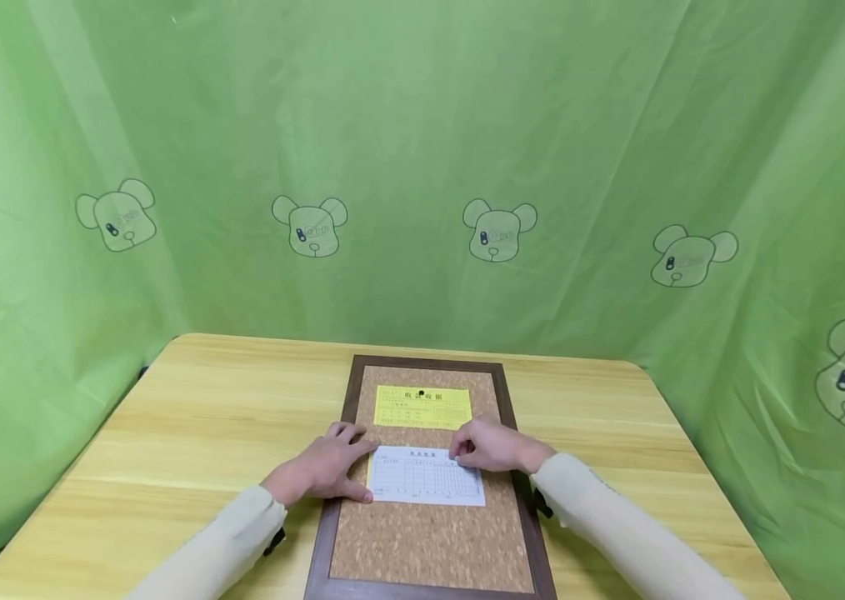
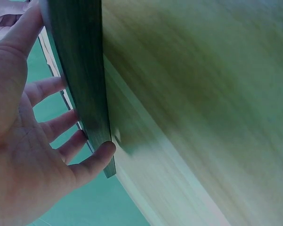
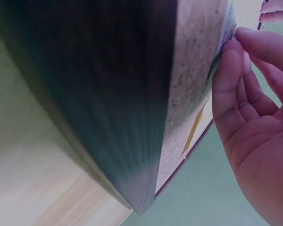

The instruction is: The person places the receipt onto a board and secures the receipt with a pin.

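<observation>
A white printed form (image 1: 422, 483) lies on the cork board (image 1: 430, 546), below a yellow receipt (image 1: 422, 408) with a black pushpin (image 1: 422, 392) at its top. My left hand (image 1: 328, 462) spreads over the board's left side, its thumb and a fingertip at the form's left edge. In the left wrist view its other fingers rest along the dark frame (image 2: 80, 70). My right hand (image 1: 493, 446) is at the form's upper right. In the right wrist view the thumb and index finger (image 3: 261, 44) pinch together against the form; whatever is between them is hidden.
The board's dark wooden frame (image 1: 322, 554) lies on a light wood table (image 1: 205, 433). Behind and around the table hangs a green curtain (image 1: 407, 100) printed with bear heads.
</observation>
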`<state>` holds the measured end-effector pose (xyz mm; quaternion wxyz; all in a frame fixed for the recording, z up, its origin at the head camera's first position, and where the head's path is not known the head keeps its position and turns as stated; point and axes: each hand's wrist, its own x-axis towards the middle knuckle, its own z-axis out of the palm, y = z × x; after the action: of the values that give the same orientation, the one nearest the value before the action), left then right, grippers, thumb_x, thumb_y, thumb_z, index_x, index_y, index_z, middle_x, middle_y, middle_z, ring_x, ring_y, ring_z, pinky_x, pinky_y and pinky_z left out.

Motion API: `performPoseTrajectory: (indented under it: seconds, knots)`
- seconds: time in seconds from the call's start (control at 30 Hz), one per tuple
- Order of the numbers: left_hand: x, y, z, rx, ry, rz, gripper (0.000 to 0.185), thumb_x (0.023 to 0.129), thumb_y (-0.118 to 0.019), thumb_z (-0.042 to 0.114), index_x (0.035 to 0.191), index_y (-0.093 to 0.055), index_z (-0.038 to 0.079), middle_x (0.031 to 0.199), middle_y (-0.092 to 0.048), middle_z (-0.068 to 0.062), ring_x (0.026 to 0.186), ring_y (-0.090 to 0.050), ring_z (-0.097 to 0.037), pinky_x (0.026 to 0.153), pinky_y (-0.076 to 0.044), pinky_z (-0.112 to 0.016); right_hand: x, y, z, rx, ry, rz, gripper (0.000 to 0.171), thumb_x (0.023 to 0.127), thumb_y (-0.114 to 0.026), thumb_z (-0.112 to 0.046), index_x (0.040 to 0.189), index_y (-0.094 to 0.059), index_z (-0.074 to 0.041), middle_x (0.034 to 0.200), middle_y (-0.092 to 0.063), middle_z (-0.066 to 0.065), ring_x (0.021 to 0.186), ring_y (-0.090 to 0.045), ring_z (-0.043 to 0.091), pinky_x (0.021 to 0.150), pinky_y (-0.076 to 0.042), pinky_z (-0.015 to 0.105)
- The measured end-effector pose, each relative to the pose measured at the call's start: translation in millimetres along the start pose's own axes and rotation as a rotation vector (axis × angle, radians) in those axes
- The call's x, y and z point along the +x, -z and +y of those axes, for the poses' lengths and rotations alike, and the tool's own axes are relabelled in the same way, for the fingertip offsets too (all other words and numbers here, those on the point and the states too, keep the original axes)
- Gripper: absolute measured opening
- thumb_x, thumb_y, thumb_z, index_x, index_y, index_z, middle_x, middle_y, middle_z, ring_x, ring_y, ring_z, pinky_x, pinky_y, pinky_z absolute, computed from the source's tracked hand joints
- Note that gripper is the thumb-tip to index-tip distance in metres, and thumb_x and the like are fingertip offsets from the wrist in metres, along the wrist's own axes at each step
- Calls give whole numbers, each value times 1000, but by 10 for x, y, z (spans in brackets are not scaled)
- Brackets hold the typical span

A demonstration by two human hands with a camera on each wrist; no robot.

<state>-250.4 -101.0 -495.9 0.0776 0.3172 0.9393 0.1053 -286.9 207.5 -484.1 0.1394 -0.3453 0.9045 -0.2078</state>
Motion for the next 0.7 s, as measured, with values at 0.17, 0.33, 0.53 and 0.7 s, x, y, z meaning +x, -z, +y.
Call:
performPoseTrajectory:
  seconds: [0.17, 0.33, 0.53, 0.7]
  knots:
    - [2, 1, -3, -7, 0, 5, 84, 73, -70, 59, 140, -47, 13, 144, -35, -17, 129, -30, -35, 96, -39, -51, 5, -18, -4, 16, -2, -5, 13, 87, -65, -6, 81, -67, -17, 71, -59, -10, 63, -53, 3, 58, -47, 22]
    - [9, -3, -8, -6, 4, 3, 85, 73, -70, 59, 140, -47, 13, 144, -35, -17, 130, -30, -34, 96, -38, -52, 1, -27, -15, 5, 5, 17, 13, 86, -64, -6, 79, -64, -17, 69, -57, -11, 62, -52, 3, 57, -46, 22]
    - [2, 10, -7, -13, -1, 3, 84, 73, -71, 58, 140, -47, 13, 144, -35, -17, 130, -29, -35, 97, -37, -52, 3, -27, -17, -51, -16, 47, 13, 82, -65, -8, 76, -61, -19, 69, -55, -14, 63, -51, 3, 59, -46, 22]
    - [5, 4, -11, -17, -6, 4, 83, 74, -71, 58, 139, -47, 12, 143, -35, -17, 129, -30, -35, 96, -38, -52, 17, -44, -13, -76, -14, 43, 16, 82, -65, -7, 74, -60, -19, 66, -53, -13, 61, -49, 3, 56, -44, 21]
